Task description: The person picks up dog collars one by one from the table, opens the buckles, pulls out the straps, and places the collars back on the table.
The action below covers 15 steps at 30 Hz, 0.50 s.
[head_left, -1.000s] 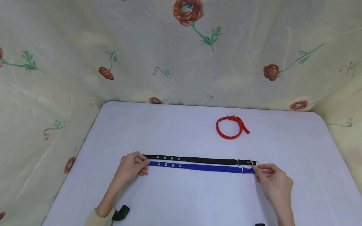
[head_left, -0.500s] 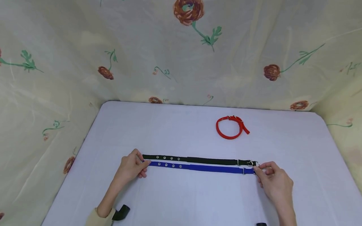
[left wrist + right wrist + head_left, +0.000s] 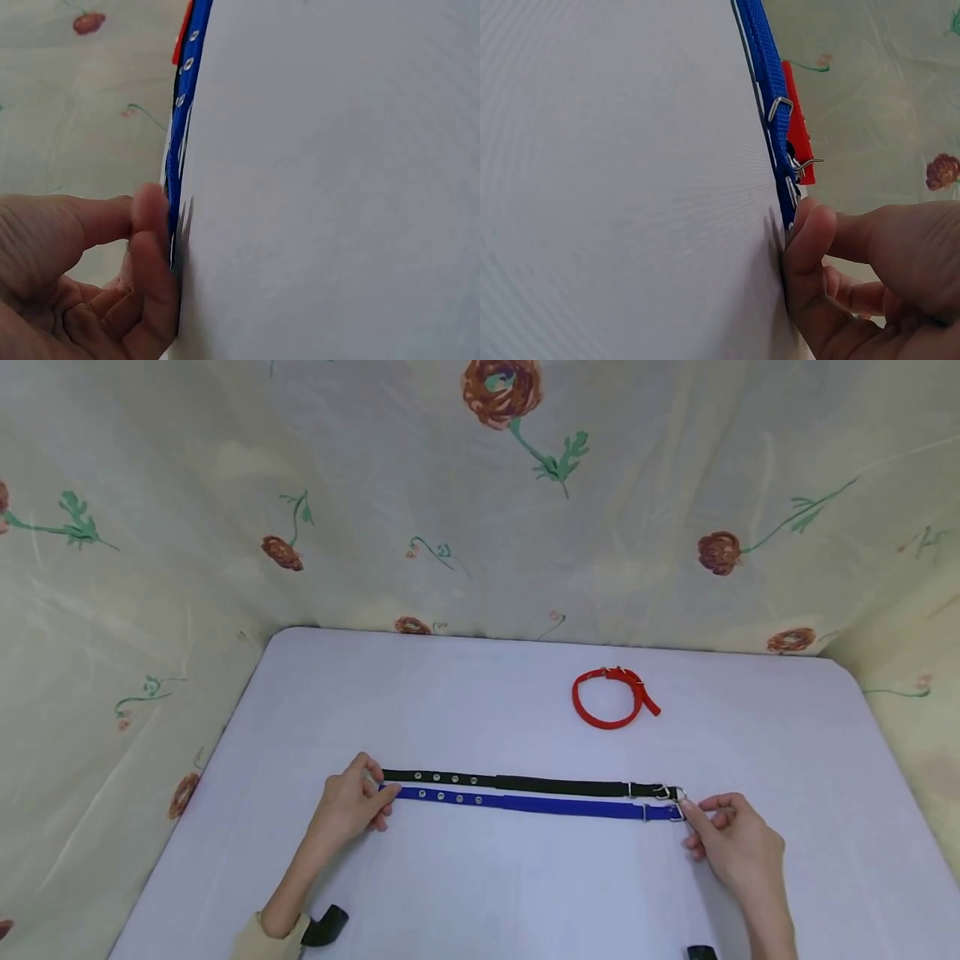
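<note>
Two strap collars with metal eyelets lie straight and nearly parallel on the table, a black collar [image 3: 558, 786] behind a blue collar [image 3: 570, 807]. My left hand [image 3: 348, 797] pinches the eyelet end of the blue collar; its index finger is beside the black collar's tip. At the other end, my right hand [image 3: 738, 839] has its thumb at the edge of the blue collar's metal buckle [image 3: 677, 812], which now shows. Its fingers are loosely bent with nothing visibly gripped. In the right wrist view, the fingertips [image 3: 814, 225] partly hide the collar's end.
A red collar [image 3: 607, 724], buckled into a loop, lies farther back on the white table [image 3: 450, 710]. Flower-printed cloth [image 3: 360, 552] hangs behind the table and at both sides. Dark wrist gear [image 3: 326, 927] sits by the left forearm.
My right hand has shifted slightly right, off the blue collar's end, uncovering its buckle. The left hand and all the collars stay almost where they were.
</note>
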Motion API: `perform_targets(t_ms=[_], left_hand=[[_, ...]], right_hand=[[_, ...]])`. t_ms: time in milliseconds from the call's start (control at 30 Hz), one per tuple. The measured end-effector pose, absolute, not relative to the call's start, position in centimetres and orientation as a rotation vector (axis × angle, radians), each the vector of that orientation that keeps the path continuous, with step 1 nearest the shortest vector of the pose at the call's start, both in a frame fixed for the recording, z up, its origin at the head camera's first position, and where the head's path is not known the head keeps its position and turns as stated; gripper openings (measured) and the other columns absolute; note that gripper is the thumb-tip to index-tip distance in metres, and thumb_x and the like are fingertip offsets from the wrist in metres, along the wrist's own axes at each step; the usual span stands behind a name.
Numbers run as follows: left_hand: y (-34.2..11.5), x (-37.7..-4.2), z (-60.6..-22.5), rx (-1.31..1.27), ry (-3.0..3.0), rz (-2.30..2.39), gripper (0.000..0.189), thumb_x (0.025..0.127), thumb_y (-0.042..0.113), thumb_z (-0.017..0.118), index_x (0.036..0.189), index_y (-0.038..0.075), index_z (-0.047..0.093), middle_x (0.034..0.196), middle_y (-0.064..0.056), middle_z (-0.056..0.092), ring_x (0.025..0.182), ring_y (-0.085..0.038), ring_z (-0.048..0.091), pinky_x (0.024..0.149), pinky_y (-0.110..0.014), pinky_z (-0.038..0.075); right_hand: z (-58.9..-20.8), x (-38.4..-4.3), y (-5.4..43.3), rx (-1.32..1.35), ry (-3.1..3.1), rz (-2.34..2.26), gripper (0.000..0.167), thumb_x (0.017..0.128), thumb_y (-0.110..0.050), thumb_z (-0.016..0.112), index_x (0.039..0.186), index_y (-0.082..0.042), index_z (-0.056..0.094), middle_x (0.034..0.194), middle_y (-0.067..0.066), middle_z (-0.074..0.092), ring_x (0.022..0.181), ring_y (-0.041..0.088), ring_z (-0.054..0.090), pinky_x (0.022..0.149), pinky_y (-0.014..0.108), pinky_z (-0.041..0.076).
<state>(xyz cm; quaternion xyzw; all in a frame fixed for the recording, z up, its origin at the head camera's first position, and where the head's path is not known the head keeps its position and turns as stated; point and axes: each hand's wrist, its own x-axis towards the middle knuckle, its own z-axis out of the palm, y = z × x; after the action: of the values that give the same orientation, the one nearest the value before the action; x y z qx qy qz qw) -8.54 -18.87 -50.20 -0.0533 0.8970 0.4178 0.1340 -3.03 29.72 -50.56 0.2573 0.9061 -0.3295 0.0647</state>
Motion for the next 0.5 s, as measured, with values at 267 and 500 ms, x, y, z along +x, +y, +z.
perform_targets(t_ms=[267, 500], left_hand=[[-17.4, -8.1, -50.3, -0.042, 2.768, 1.124, 0.026, 0.103, 0.022, 0.073, 0.120, 0.008, 0.058, 0.065, 0.005, 0.070, 0.053, -0.010, 0.050, 0.050, -0.022, 0.036], [-14.4, -9.2, -48.9, 0.125, 2.809, 1.310, 0.024, 0.103, 0.022, 0.074, 0.120, 0.011, 0.060, 0.092, -0.007, 0.079, 0.062, -0.008, 0.061, 0.058, -0.022, 0.046]], right_hand=[[-50.4, -3.1, 29.3, 0.794, 2.794, -1.013, 0.050, 0.110, -0.048, 0.057, 0.127, -0.001, 0.060, 0.075, 0.001, 0.075, 0.057, 0.009, 0.067, 0.058, 0.024, 0.042], [-49.3, -4.2, 28.5, 0.726, 2.974, -1.059, 0.044, 0.109, -0.041, 0.062, 0.123, 0.000, 0.065, 0.097, 0.019, 0.077, 0.062, 0.006, 0.062, 0.054, 0.022, 0.044]])
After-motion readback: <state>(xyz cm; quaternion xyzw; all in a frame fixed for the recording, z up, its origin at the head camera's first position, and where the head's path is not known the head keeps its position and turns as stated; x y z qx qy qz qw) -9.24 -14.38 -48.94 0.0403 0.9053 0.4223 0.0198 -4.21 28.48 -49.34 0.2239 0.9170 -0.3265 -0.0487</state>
